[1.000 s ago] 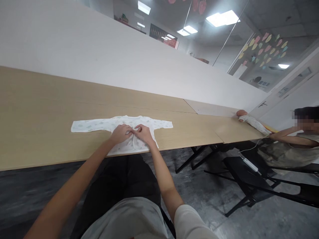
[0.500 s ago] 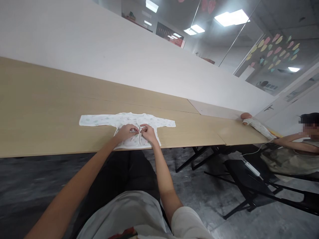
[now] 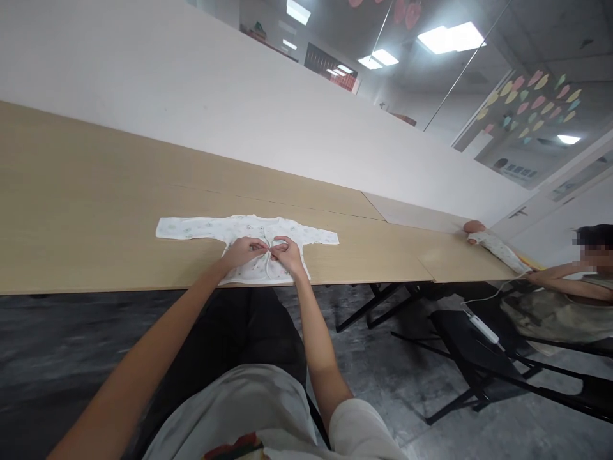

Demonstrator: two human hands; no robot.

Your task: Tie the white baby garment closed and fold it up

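A small white baby shirt (image 3: 201,228) with a faint print lies spread flat, sleeves stretched out to both sides, its lower hem near the table's front edge. On its front, my left hand (image 3: 245,251) pinches the opening edge between thumb and fingers. My right hand (image 3: 286,253) pinches the same edge from the other side, fingertips nearly touching those of the left. Whatever fastening lies between the fingertips is hidden. Below the hands the front edges of the shirt curve toward the hem.
The wooden table (image 3: 96,191) runs along a white wall (image 3: 201,115). At the far right lies a doll (image 3: 495,246) in white clothing, near a seated person (image 3: 565,287). A black folding chair (image 3: 474,345) holds a white power strip (image 3: 483,328) with a cable.
My hands have drawn their fingertips slightly closer together at the shirt's opening edge. The view has shifted slightly; the shirt stays in place on the table.
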